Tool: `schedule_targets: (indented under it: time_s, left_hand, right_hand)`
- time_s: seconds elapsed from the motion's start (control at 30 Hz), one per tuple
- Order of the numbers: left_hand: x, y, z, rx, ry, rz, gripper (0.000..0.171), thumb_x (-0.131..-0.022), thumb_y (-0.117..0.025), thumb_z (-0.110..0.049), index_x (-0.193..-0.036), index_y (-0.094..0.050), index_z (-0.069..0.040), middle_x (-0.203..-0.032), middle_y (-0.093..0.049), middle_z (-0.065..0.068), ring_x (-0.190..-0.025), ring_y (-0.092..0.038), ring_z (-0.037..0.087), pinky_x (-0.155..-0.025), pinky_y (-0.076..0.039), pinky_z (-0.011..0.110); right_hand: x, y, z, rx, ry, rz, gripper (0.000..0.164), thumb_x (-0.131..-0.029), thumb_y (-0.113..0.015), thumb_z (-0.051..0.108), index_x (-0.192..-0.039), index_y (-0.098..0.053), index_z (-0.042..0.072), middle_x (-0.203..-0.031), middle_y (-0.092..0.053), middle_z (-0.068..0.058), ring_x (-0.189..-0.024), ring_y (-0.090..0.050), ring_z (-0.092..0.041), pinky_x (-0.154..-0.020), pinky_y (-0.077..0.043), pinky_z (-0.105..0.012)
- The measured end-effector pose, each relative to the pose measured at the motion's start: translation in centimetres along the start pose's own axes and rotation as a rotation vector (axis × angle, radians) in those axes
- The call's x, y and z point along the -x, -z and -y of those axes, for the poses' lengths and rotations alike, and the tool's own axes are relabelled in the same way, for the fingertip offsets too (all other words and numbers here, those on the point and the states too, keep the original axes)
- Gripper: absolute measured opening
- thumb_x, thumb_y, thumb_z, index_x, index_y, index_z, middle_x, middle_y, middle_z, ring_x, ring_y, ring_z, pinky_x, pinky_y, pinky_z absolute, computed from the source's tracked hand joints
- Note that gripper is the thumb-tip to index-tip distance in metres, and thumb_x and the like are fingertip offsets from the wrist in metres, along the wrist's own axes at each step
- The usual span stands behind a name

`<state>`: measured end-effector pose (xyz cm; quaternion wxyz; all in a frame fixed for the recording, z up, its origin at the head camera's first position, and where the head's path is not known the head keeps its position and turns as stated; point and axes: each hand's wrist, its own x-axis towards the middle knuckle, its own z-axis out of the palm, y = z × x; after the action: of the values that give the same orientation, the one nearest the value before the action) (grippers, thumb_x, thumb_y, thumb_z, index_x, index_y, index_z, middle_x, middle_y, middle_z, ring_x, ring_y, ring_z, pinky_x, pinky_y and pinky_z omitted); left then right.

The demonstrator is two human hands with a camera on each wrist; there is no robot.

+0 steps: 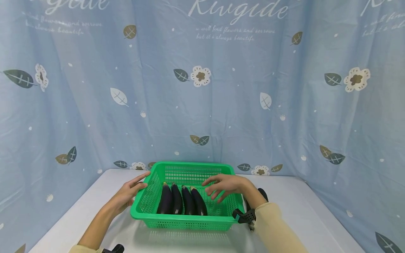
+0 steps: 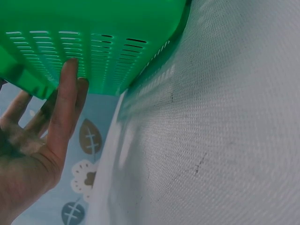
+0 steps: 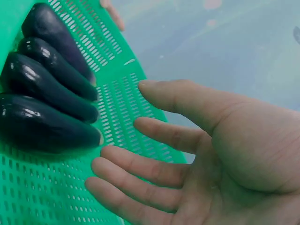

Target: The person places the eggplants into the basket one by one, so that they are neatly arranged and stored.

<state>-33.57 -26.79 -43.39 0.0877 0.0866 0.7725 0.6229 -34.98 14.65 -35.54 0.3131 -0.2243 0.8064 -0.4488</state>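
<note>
A green plastic basket with slotted walls stands on the table. Several dark purple eggplants lie side by side in its left and middle part, stem ends toward the back. My left hand is at the basket's left end, fingers stretched along the rim. From below, the left wrist view has its fingertips against the slotted outer wall. Over the right half of the basket hovers my right hand, fingers spread and slightly bent, palm down and holding nothing. In the right wrist view the eggplants lie just beyond its fingertips.
Partly hidden behind my right forearm, a black object lies beside the basket's right end. The white table extends on both sides. A blue patterned curtain hangs close behind the basket and along both sides.
</note>
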Motion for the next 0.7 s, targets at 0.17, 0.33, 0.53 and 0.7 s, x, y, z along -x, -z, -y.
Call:
schedule_targets:
  time_s: [0.17,0.33,0.53,0.7]
  left_hand:
    - [0.1,0.1,-0.1,-0.004,-0.001,0.001,0.062,-0.100,-0.054,-0.038,-0.156,-0.027,-0.033,-0.164,-0.010,0.019,-0.145,-0.002,0.056,-0.068,-0.048,0.034]
    - [0.0,0.1,-0.1,-0.004,-0.007,-0.010,0.062,-0.100,-0.054,-0.038,-0.155,-0.028,-0.033,-0.164,-0.012,0.020,-0.145,-0.004,0.057,-0.092,-0.049,0.058]
    - [-0.1,0.0,-0.1,-0.006,-0.004,-0.012,0.062,-0.100,-0.054,-0.038,-0.155,-0.028,-0.032,-0.163,-0.016,0.020,-0.145,-0.004,0.057,-0.097,-0.038,0.072]
    - [0.0,0.1,-0.1,-0.013,0.003,-0.008,0.061,-0.100,-0.054,-0.039,-0.155,-0.028,-0.034,-0.164,-0.015,0.019,-0.146,-0.004,0.055,-0.085,-0.051,0.049]
  right_hand:
    - [1.1,0.5,0.0,-0.038,0.031,0.013,0.046,-0.097,-0.063,0.028,-0.140,-0.052,0.016,-0.130,-0.059,-0.019,-0.117,-0.058,-0.044,-0.090,-0.054,-0.050]
    - [2.1,0.8,-0.5,-0.075,0.067,0.014,0.052,-0.099,-0.060,0.028,-0.146,-0.046,0.011,-0.131,-0.058,-0.020,-0.118,-0.058,-0.044,-0.090,-0.054,-0.048]
    - [3.2,1.2,-1.2,-0.127,0.111,-0.003,0.049,-0.099,-0.059,0.028,-0.145,-0.046,0.015,-0.130,-0.058,-0.022,-0.119,-0.057,-0.045,-0.092,-0.053,-0.048]
    - [4.4,1.7,-2.0,-0.138,0.164,-0.030,0.050,-0.101,-0.056,0.025,-0.147,-0.042,0.012,-0.130,-0.058,-0.020,-0.119,-0.056,-0.045,-0.094,-0.052,-0.049]
